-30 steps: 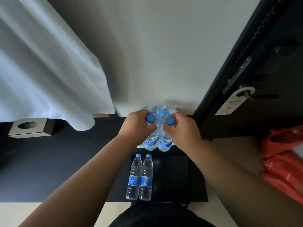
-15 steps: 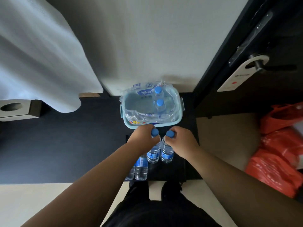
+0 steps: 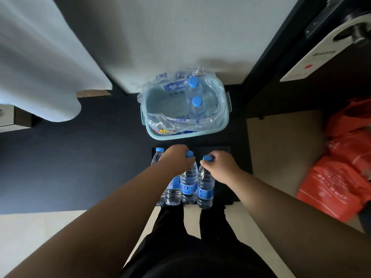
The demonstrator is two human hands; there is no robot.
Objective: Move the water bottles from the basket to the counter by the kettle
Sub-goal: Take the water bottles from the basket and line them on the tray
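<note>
Water bottles of clear, ribbed plastic with round blue caps and blue paper labels stand in a tight row of four on a flat black mat (image 3: pixel 236 177) at the near edge of the dark surface (image 3: pixel 80 167). The left hand (image 3: pixel 176 159) is closed over the neck and cap of the third bottle (image 3: pixel 188 185), fingers curled around it just under the cap. The right hand (image 3: pixel 218 165) pinches the cap of the fourth bottle (image 3: pixel 204 189) at the right end of the row, fingertips wrapped on the neck. Both bottles are upright, side by side and touching, with their bases at or just above the mat's front edge; whether they rest on it cannot be told. Left of them, partly hidden by the left forearm, stand two other bottles (image 3: pixel 172 191), one showing its cap beside the wrist. Farther back sits a pale teal plastic basket (image 3: pixel 186 135) with rounded corners and side handles, lined with crinkled, glossy clear shrink wrap (image 3: pixel 160 121) printed in blue. Two bottles in the basket (image 3: pixel 195 97) stand upright along its right side, one behind the other. A soft white cloth (image 3: pixel 40 67) hangs in folds at the left, and orange plastic bags (image 3: pixel 337 177) lie crumpled at the right.
</note>
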